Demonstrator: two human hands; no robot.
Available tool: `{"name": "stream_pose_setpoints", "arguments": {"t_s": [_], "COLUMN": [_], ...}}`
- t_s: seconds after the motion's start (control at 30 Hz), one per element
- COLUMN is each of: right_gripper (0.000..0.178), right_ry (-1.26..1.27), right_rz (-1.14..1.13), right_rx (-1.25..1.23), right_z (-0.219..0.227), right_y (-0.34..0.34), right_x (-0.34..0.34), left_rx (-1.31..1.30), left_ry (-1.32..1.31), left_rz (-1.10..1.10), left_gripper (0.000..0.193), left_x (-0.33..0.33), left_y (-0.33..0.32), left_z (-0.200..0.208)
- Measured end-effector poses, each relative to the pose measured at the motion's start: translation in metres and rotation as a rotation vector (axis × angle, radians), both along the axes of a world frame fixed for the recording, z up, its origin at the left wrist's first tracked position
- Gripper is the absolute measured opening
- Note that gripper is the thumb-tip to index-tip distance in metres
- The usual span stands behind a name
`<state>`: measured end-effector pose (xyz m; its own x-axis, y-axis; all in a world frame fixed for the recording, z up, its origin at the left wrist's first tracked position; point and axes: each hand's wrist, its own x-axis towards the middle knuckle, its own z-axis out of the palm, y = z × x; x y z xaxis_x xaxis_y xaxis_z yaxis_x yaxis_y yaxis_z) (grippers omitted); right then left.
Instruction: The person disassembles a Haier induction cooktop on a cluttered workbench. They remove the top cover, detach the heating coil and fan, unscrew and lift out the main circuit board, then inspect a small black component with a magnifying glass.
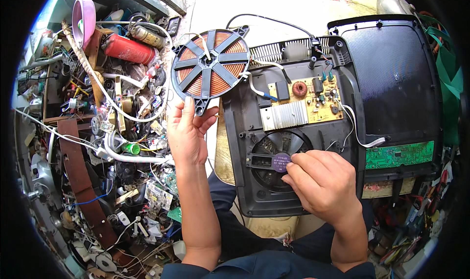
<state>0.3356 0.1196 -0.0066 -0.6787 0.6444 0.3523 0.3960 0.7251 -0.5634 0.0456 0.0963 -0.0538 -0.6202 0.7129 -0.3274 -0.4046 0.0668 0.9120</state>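
Note:
My left hand (188, 137) grips the lower mounting tab of a round induction coil (187, 79), copper windings under black radial bars, thumb in front and fingers behind. The coil is tilted up off the upper left corner of an open black cooker housing (235, 181). Inside that housing lie a yellow circuit board (320, 105) with a finned silver heat sink (284, 116), and a black cooling fan (267, 144) with a purple hub label. Over the fan's right side, my right hand (323, 181) is closed, fingertips beside the hub; whatever is between them is hidden.
Right of the housing rests a black cover panel (391, 73) with a green circuit board (399, 154). Wires link coil and yellow board. Piled scrap, a red cylinder (128, 49) and a pink bowl (83, 22) crowd the left. A green strap (445, 68) hangs far right.

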Motion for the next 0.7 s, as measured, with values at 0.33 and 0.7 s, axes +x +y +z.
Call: {"name": "stream_pose_setpoints", "arguments": {"t_s": [0.33, 0.7], "right_gripper": [0.023, 0.019], "right_ry": [0.027, 0.05], "right_rz": [-0.008, 0.043], "right_rx": [0.002, 0.025], "right_z": [-0.0016, -0.0023], "right_y": [0.0019, -0.0071], "right_x": [0.0047, -0.0026], "left_rx": [-0.006, 0.033], "left_ry": [0.032, 0.009], "left_rz": [-0.022, -0.018], "left_gripper": [0.022, 0.02], "left_x": [0.003, 0.0003], "left_y": [0.0027, 0.0006], "left_z": [-0.0049, -0.0076]}}
